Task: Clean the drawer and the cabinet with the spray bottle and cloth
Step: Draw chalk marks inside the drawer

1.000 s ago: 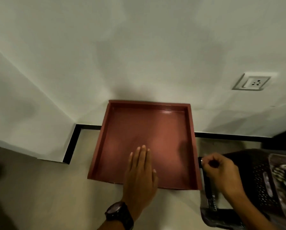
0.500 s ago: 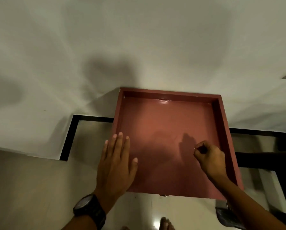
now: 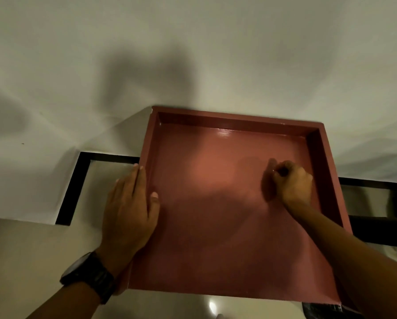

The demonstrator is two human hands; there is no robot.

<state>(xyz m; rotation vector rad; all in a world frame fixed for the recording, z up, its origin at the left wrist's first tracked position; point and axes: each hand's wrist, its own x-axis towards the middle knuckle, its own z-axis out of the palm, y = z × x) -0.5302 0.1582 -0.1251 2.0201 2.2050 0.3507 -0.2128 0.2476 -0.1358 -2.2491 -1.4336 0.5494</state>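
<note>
Off-white wall (image 3: 192, 54) is seen filling the upper part of the view, with soft shadows cast across it. Below it, a glossy beige tiled floor (image 3: 27, 261) is shown, edged along the wall's foot by a black skirting strip (image 3: 110, 156) that turns a corner at the left.

A reddish-brown drawer (image 3: 215, 238) is placed in the middle of the view, removed from any cabinet and lying open side up, its far wall set against the white wall. Four low walls and a flat, smooth bottom are presented; the inside is bare. A small bright glare is caught on the bottom near the far wall, and a paler patch of light is spread over the centre, while the near half is darkened by shadow. The finish appears painted and slightly shiny.

The left hand (image 3: 128, 210) is laid flat on the drawer's left wall, fingers held together and stretched forward, the thumb resting inside on the bottom. A dark wristwatch (image 3: 89, 275) is worn on that wrist.

The right hand (image 3: 294, 183) is held inside the drawer near the right wall, curled into a loose fist with the fingers closed together; whether anything is gripped in it cannot be told.
</note>
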